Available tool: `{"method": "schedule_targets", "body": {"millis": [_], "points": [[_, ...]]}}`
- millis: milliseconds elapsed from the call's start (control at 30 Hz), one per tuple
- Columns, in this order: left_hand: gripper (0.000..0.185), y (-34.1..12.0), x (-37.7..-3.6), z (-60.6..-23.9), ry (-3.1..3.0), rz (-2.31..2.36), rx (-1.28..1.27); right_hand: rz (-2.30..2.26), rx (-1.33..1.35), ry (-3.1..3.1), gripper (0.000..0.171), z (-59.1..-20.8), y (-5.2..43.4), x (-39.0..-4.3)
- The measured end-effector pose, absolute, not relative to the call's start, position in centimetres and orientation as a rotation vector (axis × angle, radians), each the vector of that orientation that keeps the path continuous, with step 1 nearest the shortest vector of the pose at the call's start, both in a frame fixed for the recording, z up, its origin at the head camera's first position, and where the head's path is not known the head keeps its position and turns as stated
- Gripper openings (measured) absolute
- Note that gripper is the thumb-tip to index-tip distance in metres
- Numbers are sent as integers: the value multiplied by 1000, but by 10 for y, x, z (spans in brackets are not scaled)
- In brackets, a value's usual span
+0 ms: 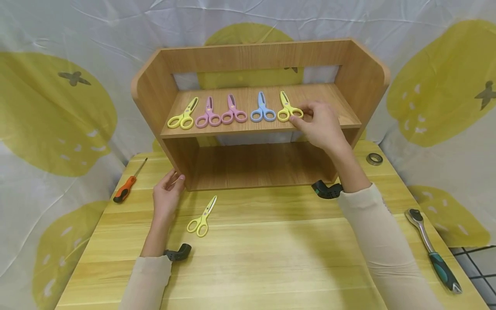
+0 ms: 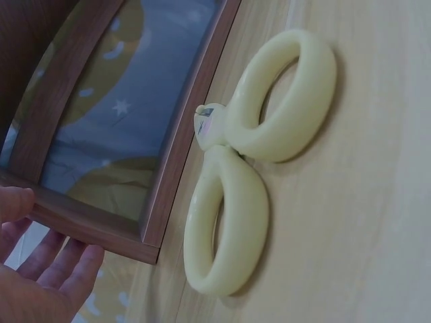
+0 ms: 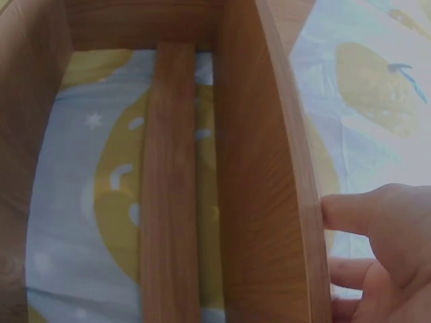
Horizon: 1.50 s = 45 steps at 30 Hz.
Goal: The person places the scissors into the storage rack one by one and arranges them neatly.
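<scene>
1. Fingertips of the right hand (image 1: 318, 125) pinch a handle ring of the rightmost yellow plastic scissors (image 1: 287, 109) on the upper shelf; the left hand (image 1: 167, 194) holds nothing, fingers relaxed, thumb touching the shelf unit's lower left corner.
2. Pale wooden table (image 1: 271, 249): carries everything below; backdrop is a white cloth with large yellow fruit prints (image 1: 46, 116).
3. Brown wooden two-tier shelf unit (image 1: 255, 116): stands at the table's far side, back partly open.
4. Long ratchet wrench with a green-and-black grip (image 1: 432, 249): lies near the table's right edge, well apart from the hands.
5. Orange-handled screwdriver (image 1: 128, 186): lies at the table's left edge.
6. Upper-shelf row, left to right: yellow scissors (image 1: 183, 115), two pink scissors (image 1: 209, 113), blue scissors (image 1: 262, 108), then the pinched yellow pair.
7. Another yellow plastic pair of scissors (image 1: 202, 217): flat on the table, just right of the left hand, untouched.
8. Small dark metal ring (image 1: 374, 159): far right of the table.
</scene>
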State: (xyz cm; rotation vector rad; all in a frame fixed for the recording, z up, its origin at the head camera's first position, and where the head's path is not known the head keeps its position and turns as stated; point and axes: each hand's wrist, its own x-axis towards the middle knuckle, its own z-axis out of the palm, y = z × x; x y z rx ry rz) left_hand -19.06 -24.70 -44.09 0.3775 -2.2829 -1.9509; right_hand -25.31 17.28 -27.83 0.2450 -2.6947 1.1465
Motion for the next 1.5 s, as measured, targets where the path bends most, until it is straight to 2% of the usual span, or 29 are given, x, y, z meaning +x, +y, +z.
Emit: {"method": "schedule_targets", "body": {"millis": [167,467,700,900,1100,1267,1500], "points": [[54,-245,-188,-436,-2295,-1948,379,1115,256,-2691,41,-279,174,-253],[54,-254,-198,-456,-2271,-1946,375,1300,245,-2616,58,-277,181,-244],[56,-253,-201,-461,-2262,-1935,348,1399,268,-2396,43,-285,179,-219],[55,-254,-198,-458,-2263,-1947,380,1392,325,-2332,31,-311,164,-184],[54,-248,-190,-441,-2288,-1949,402,1495,407,-2414,29,-346,147,-157],[55,-246,-187,-434,-2292,-1958,400,1565,489,-2477,30,-379,125,-147],[55,-254,-196,-453,-2298,-1939,362,1641,559,-2556,32,-416,91,-142]]}}
